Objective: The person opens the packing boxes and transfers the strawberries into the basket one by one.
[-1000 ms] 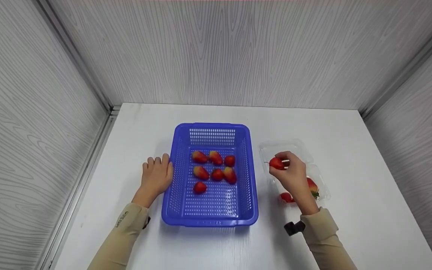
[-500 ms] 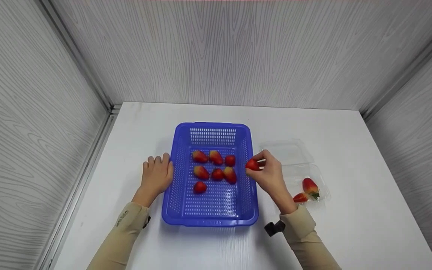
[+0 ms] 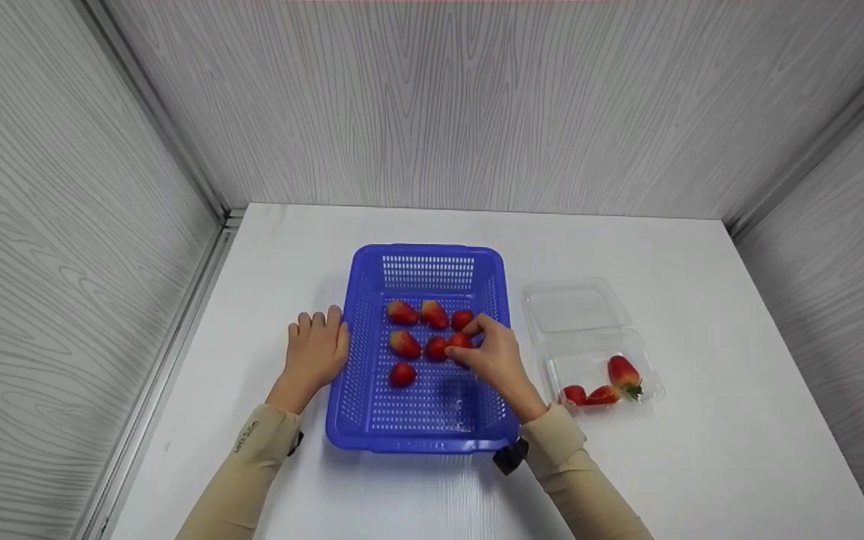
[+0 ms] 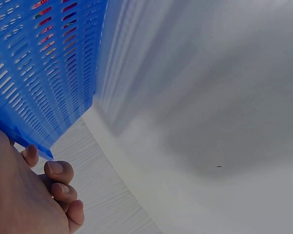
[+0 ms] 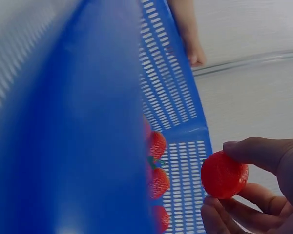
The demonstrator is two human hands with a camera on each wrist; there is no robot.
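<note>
Plainly red, glossy and rounded, the strawberry (image 5: pixel 223 176) is pinched between the thumb and fingers of the right hand (image 3: pixel 498 361), over the blue basket (image 3: pixel 413 414) bearing other strawberries (image 3: pixel 404 343), some yellowish-topped; the left hand (image 3: pixel 315 352), fingers bent, grips the rim (image 3: pixel 421 446).

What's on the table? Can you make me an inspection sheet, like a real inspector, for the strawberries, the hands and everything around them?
Surface: white table; small dark speck seen from the left wrist.
Job's things: blue basket with several strawberries inside; open clear box to its right, three strawberries visible in it.
Clutter: nothing seen.
Hands: left hand holds the basket's left rim; right hand pinches one strawberry over the basket.
Cables: nothing seen.
Surroundings: pale wood-grain panels behind and at both sides.
</note>
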